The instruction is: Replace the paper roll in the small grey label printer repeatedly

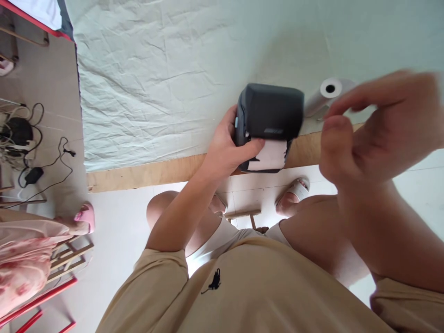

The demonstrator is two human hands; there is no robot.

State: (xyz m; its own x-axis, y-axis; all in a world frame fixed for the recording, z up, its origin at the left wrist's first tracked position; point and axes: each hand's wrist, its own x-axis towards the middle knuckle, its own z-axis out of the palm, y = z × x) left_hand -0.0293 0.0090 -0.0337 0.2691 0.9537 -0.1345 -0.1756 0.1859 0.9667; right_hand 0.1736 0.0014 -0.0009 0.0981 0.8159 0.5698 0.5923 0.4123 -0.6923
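My left hand (231, 147) grips a small black printer-like device (274, 111) at its left side, the thumb lying over its lower front. A piece of white paper (268, 156) with ragged dark marks shows below the device's black lid. To the right, my right hand (378, 125) is raised and blurred, with thumb and index fingertip close together; whether something small is between them I cannot make out. Behind the fingers a white paper roll (324, 95) with a dark core lies on the light green cloth.
The cloth (145, 92) covers a table with a bare wooden front edge (145, 178). On the floor at left are tangled cables (21, 138) and a black adapter. A person in a pink patterned garment (24, 263) sits at lower left, near red bars.
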